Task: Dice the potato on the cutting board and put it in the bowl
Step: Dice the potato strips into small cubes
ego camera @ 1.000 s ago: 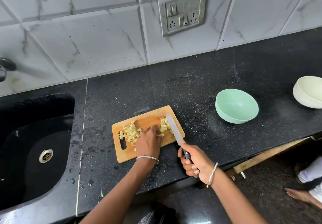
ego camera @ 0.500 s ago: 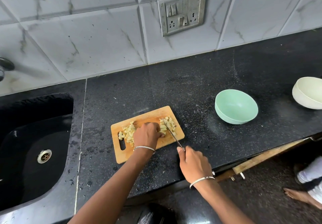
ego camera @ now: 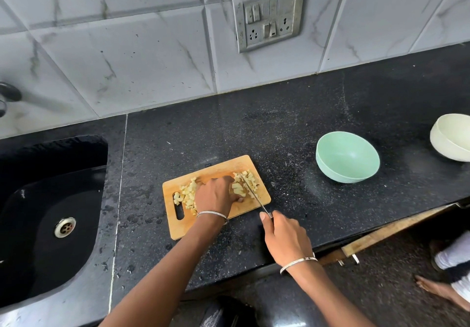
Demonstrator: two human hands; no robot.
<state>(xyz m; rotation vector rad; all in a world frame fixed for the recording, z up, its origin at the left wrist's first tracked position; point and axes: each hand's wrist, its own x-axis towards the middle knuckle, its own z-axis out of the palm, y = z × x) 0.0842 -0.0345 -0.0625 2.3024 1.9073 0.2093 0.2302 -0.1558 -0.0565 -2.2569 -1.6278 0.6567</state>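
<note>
A small wooden cutting board [ego camera: 245, 209] lies on the black counter. Pale potato dice lie in two heaps on it, one at the left [ego camera: 187, 194] and one at the right [ego camera: 248, 177]. My left hand [ego camera: 216, 195] sits between the heaps, fingers curled down on potato pieces [ego camera: 237, 189] beside the blade. My right hand [ego camera: 284, 237] grips the handle of a knife [ego camera: 253, 193], whose blade stands edge-down through the right heap. A mint green bowl [ego camera: 347, 160] stands empty to the right of the board.
A cream bowl [ego camera: 451, 137] sits at the far right of the counter. A black sink [ego camera: 48, 212] with a metal drain is on the left. A switch plate [ego camera: 268, 16] hangs on the tiled wall. A person's foot [ego camera: 437, 288] shows on the floor at lower right.
The knife turned from lying flat and raised to edge-down in the right heap. My right hand rolled over the handle. My left hand stayed on the potato.
</note>
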